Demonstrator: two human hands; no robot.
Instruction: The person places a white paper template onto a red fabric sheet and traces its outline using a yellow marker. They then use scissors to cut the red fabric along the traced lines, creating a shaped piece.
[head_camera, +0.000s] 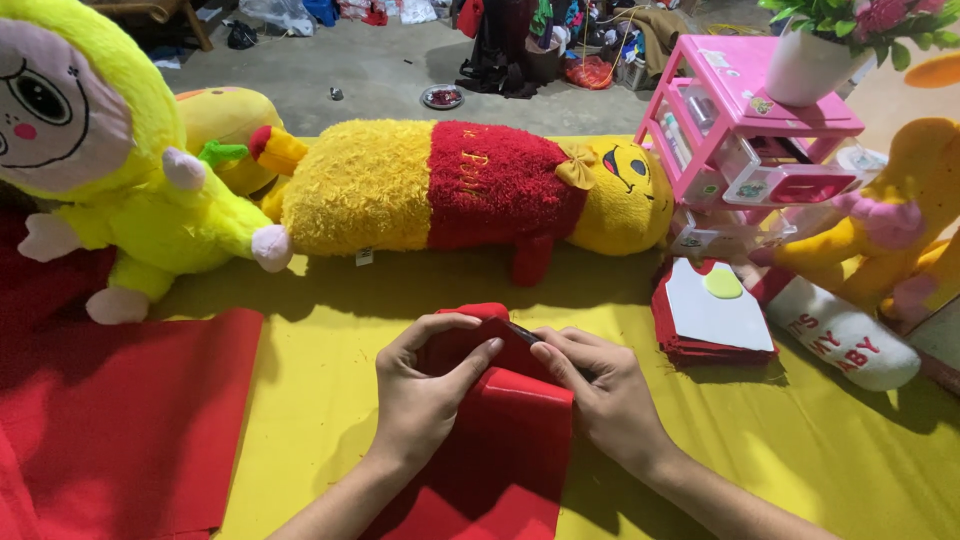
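We are in the middle of marking a piece of red felt (500, 440), which lies on the yellow table cover (330, 330) near its front edge, between our two forearms. Our left hand (425, 395) presses a small red template piece (470, 345) flat on top of the felt, fingers spread narrowly over it with the thumb reaching toward the right. Our right hand (600, 390) pinches a dark pen (530, 335), its tip touching the upper edge of the template just beside the left thumb (the pen's barrel is mostly hidden under the fingers). As we judge it, the tracing step is in hand, and the next move calls for a steady left hand so the template does not slide while the pen follows its edge.

A stack of cut red pieces (715, 320) topped with a white shape sits toward the right edge, well apart from our hands. A larger red sheet (130, 420) covers the left front corner. Along the back edge lie a long yellow-and-red plush toy (450, 190), a yellow-green plush doll (130, 170) and a pink plastic drawer unit (745, 140).
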